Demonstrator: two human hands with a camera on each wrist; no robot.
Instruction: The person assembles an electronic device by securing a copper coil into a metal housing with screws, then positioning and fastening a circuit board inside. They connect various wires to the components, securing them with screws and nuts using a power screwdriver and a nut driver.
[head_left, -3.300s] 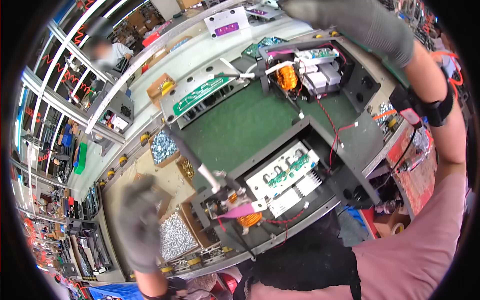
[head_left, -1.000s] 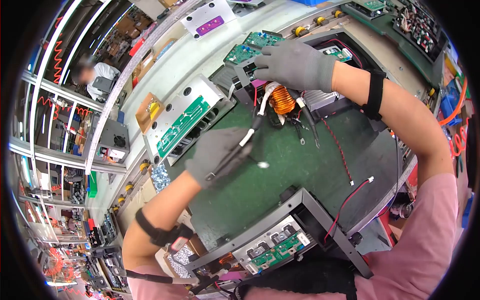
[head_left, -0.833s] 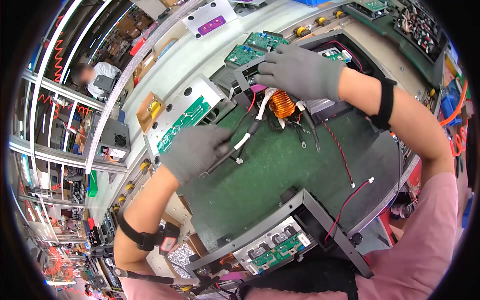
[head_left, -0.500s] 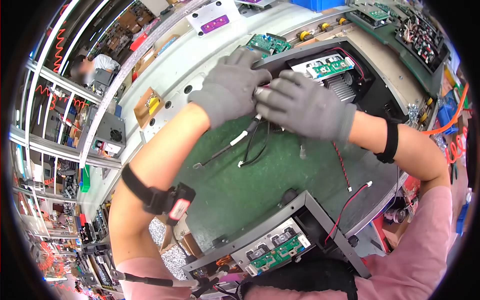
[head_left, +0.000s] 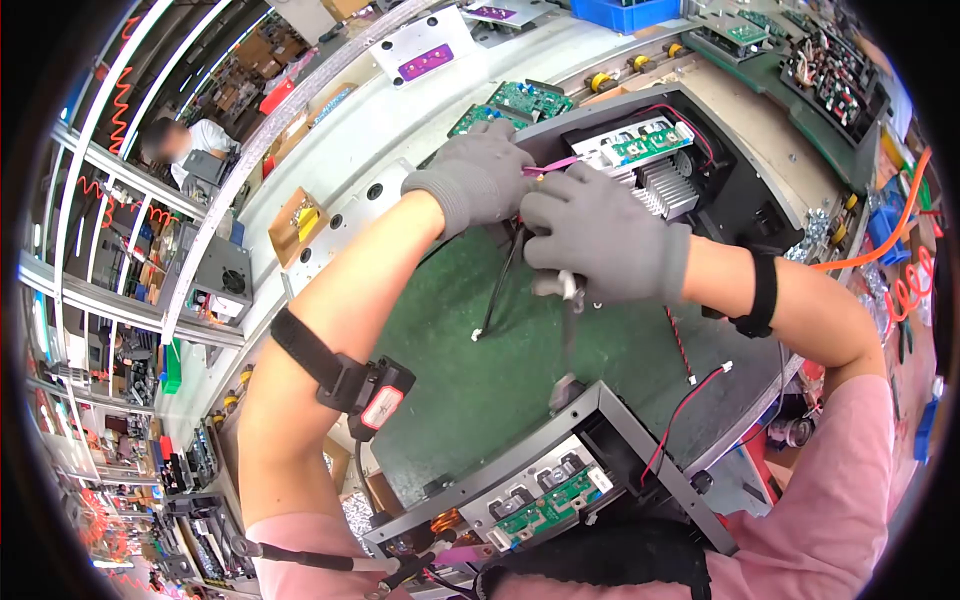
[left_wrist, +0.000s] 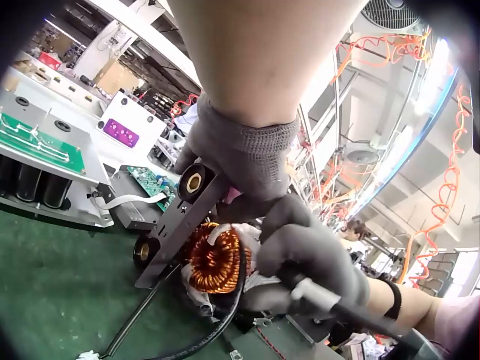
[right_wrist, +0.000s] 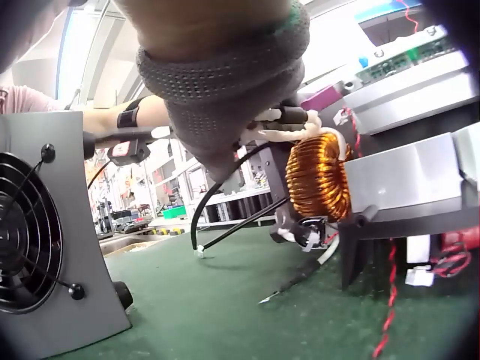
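My left hand [head_left: 475, 175] lies over the near-left end of the far black housing [head_left: 770, 195], beside a purple strip [head_left: 553, 166]. Its fingertips are hidden at the end panel [left_wrist: 176, 236]. Close by on the right, my right hand [head_left: 605, 235] curls round a black cable with a white sleeve [left_wrist: 319, 295], which hangs down towards me. Both hands wear grey gloves. Below them sits a copper-wound coil [right_wrist: 319, 176]. Another cable [right_wrist: 300, 279] dangles from the coil area, its bare tip low over the green work surface [head_left: 450, 400].
In front of my body stands a second grey housing [head_left: 625, 425] with a fan [right_wrist: 26, 225]. Red-black wires [head_left: 690, 400] trail at the right. Green circuit boards [head_left: 525, 100] lie behind the far housing, and a small carton [head_left: 298, 225] stands at the left.
My left hand has left the white-sleeved cable and moved up to the housing's end. My right hand has come lower and now grips a white-sleeved cable; none stretches out leftward any more.
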